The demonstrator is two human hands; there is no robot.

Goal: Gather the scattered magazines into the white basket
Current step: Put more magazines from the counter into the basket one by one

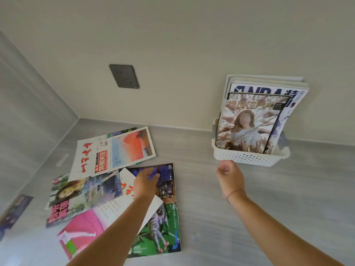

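Note:
The white basket [249,157] stands against the wall at the right, with several magazines [255,120] upright in it. Scattered magazines lie flat on the left: a white one with red script [107,152], one with a portrait cover [80,196], a pink and white one [92,223] and a dark sports one [167,217]. My left hand [146,181] rests on the top of the sports magazine, fingers curled down on its cover. My right hand [229,174] hovers just below the basket's front wall, fingers loosely curled, holding nothing.
A grey wall socket [124,76] sits on the beige wall above the counter. A grey side wall closes off the left. Another dark magazine [15,210] lies at the far left edge. Bare grey counter [211,208] stretches between the pile and the basket.

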